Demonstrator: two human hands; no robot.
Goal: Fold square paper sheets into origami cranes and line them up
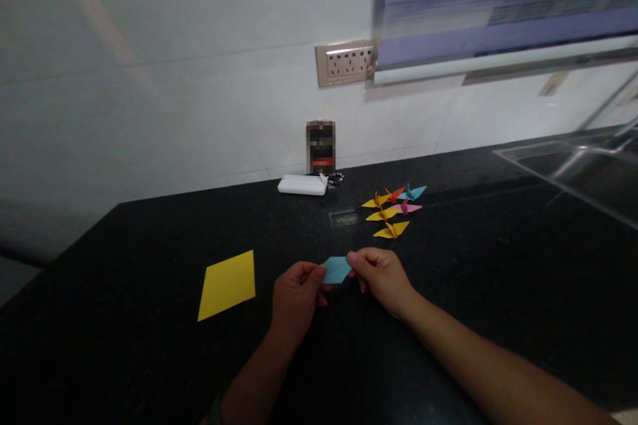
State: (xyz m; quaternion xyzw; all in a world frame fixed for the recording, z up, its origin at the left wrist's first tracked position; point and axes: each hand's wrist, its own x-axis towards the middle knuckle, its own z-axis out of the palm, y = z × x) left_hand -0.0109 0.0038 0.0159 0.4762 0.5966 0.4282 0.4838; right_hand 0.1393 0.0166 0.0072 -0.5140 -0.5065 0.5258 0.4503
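A small light-blue folded paper (337,270) is held up between my two hands, just above the dark countertop. My left hand (298,292) pinches its left end between thumb and fingers. At the opposite end, the thumb and fingers of my right hand (381,275) grip the paper. Part of each end is covered by my fingertips. To the left of my hands lies a flat yellow sheet of paper (229,284). Several folded paper cranes stand beyond my right hand, among them a yellow crane (393,230), a pink crane (407,208) and a blue crane (413,192).
A white oblong device (302,185) with a beaded strap (335,178) lies near the wall. Behind it stands a dark, blurred-out box (321,147). A socket panel (345,63) is on the wall. At the right is a sink (573,166) set in the black countertop (149,239).
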